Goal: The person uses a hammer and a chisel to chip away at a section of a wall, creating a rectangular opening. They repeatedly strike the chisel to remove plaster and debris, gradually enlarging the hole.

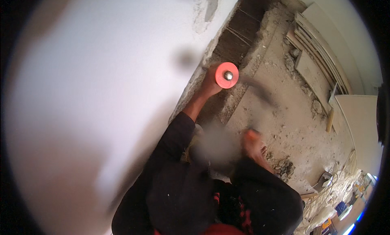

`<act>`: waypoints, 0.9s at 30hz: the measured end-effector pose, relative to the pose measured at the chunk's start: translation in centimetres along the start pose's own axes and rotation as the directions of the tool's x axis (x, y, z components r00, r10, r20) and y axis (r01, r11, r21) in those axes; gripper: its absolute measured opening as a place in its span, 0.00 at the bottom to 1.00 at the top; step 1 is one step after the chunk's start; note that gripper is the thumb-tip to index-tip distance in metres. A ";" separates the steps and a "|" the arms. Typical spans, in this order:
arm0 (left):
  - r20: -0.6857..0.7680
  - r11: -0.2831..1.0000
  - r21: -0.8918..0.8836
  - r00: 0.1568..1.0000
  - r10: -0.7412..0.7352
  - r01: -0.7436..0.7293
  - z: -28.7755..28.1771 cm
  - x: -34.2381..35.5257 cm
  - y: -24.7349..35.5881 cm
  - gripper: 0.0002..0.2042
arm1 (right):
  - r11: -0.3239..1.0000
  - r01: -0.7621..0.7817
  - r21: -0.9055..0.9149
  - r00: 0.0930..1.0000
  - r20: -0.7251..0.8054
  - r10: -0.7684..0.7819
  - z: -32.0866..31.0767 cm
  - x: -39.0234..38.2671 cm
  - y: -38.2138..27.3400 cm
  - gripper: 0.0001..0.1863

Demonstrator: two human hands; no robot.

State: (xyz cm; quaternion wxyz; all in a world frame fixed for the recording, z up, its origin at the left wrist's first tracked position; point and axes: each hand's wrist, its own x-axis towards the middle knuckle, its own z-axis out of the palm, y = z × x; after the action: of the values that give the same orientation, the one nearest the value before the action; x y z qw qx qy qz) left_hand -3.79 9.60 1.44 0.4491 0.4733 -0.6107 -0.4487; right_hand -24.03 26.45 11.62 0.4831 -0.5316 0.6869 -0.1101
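The left hand (210, 83) is closed around a chisel (228, 75) with a round pink guard (226, 67), at the broken edge where the white wall (101, 72) meets a trench (239, 35). The chisel's long axis runs nearly along the line of sight, so its bright metal end faces the camera; its tip is hidden behind guard and hand, and I cannot tell what it touches. The right hand (254, 149), lower in the view and to the right, is wrapped around the orange grip of a hammer (261, 92). The hammer is blurred, its shaft pointing away from the body, and its dark head lies just right of the guard and slightly below it. Whether they touch cannot be told through the blur. The left hand is nearer the wall and trench; the right is over the dusty floor (280, 84), near a heap of rubble (284, 168), with stacked boards (321, 52) farther off to the right
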 end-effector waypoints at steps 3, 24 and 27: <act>0.001 0.995 -0.006 0.995 0.102 -0.102 -0.9 -0.2 -0.6 0.19 | 0.989 -0.106 -0.105 0.991 0.076 0.115 0.3 1.4 -0.9 0.16; -0.024 0.977 -0.001 0.976 0.214 -0.214 -2.4 -4.1 -2.9 0.16 | 0.976 -0.094 0.197 0.995 -0.010 0.097 -0.1 -0.3 0.9 0.08; -0.025 0.971 0.080 0.973 0.229 -0.227 -2.0 -4.8 -3.1 0.15 | 0.739 0.058 0.671 0.997 -0.071 -0.015 -2.6 -1.5 -1.1 0.05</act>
State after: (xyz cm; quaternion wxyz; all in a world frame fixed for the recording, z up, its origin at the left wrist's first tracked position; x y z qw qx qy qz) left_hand -0.55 13.63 -1.75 0.4896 0.4244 -0.6699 -0.3624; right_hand -25.47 26.32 14.53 0.6189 -0.3315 0.6048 -0.3759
